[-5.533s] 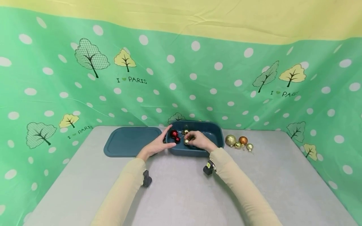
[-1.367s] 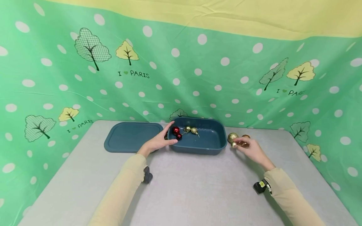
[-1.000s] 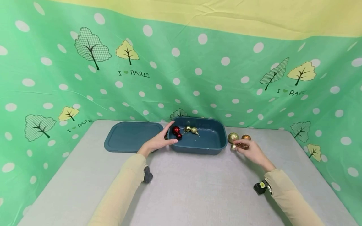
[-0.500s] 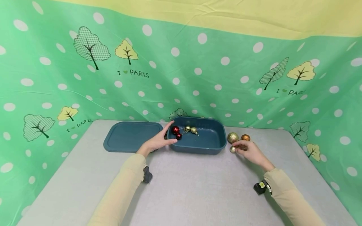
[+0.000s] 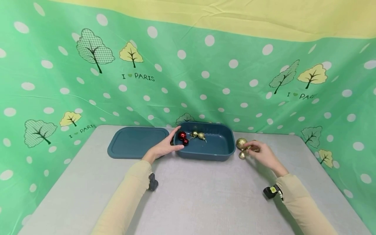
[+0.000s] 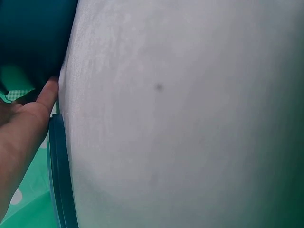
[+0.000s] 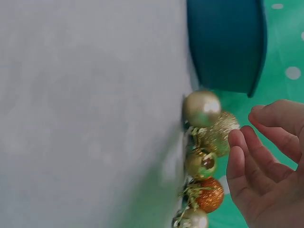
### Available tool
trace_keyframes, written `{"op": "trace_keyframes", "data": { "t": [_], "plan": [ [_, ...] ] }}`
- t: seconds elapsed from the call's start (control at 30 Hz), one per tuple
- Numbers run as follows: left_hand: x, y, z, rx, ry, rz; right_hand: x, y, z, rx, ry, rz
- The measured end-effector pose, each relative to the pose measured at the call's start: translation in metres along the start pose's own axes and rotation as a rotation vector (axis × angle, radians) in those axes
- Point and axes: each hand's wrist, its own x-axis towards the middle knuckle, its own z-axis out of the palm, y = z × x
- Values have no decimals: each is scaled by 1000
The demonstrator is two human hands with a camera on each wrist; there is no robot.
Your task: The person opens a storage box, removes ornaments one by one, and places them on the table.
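In the head view my left hand [image 5: 162,146] is spread at the left end of a dark blue box [image 5: 205,156], thumb at the near rim and straight fingers along the end wall. Inside the box lie two red baubles [image 5: 182,135], one larger, and two small gold baubles [image 5: 201,135]. My right hand [image 5: 264,156] hovers just right of the box, thumb and fingers apart and holding nothing in the right wrist view. Beside it are a large glittery gold bauble [image 5: 242,143], a matte gold bauble [image 5: 242,155], a shiny gold bauble [image 7: 201,163], an orange glitter bauble [image 7: 209,194] and a pale gold bauble [image 7: 194,219].
The box's flat blue lid [image 5: 136,142] lies on the grey table [image 5: 188,199], left of the box. A green printed curtain [image 5: 164,68] hangs close behind the box and lid. Dark cameras are strapped to both wrists.
From inside the box, my right hand has moved out to the right. The matte gold bauble at its fingertips now rests on the table, and the fingers have come off it. My left hand stays put.
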Motion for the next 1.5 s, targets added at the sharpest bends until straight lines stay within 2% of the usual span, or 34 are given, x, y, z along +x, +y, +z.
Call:
{"op": "trace_keyframes", "data": {
  "t": [0.07,0.2,0.3,0.57,0.93,1.3,1.5],
  "plan": [
    [0,-1,-1,4,1,5,0,-16,-2,9,-10,11],
    [1,-3,-2,-7,-2,2,4,-24,3,42,-11,20],
    [1,-4,-2,-15,-6,-3,8,-18,10,58,4,6],
    [-1,-2,-2,5,-3,-4,13,-39,24,113,54,-5],
    [-2,0,0,-15,-17,9,20,-51,40,174,111,11],
    [0,0,-1,-11,-15,10,39,-70,57,183,75,-28],
    [-1,2,0,-7,-14,8,40,-105,59,187,38,-19]
  ]
}}
